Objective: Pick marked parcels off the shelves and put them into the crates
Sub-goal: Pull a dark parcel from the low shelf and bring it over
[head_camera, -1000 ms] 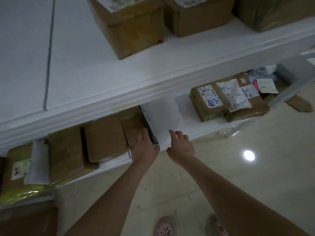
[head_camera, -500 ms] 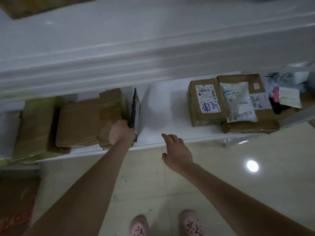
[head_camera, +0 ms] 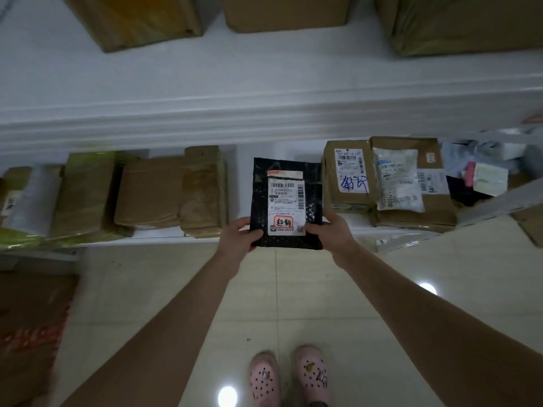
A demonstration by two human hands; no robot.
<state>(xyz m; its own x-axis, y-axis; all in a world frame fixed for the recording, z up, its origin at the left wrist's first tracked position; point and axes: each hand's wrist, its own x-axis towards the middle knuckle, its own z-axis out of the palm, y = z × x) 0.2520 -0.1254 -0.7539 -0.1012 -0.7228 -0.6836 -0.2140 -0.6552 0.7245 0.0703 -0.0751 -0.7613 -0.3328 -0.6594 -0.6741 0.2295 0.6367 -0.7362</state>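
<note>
A flat black parcel [head_camera: 260,198] with a white shipping label and a red-framed handwritten mark is held face up in front of the lower shelf [head_camera: 164,232]. My left hand [head_camera: 239,235] grips its lower left corner, thumb on top. My right hand [head_camera: 332,230] grips the lower right corner, thumb on the label. The parcel's bottom edge sticks out past the shelf's front. No crate is in view.
Brown cardboard parcels [head_camera: 147,192] lie left of the black one. On the right stands a box with blue writing [head_camera: 349,177] and a clear bag [head_camera: 398,179]. More boxes [head_camera: 282,11] stand on the upper shelf. Tiled floor and pink shoes [head_camera: 264,377] are below.
My left hand has pulled the black parcel out from between the boxes and turned it label up. My right hand, free before, now holds its right corner.
</note>
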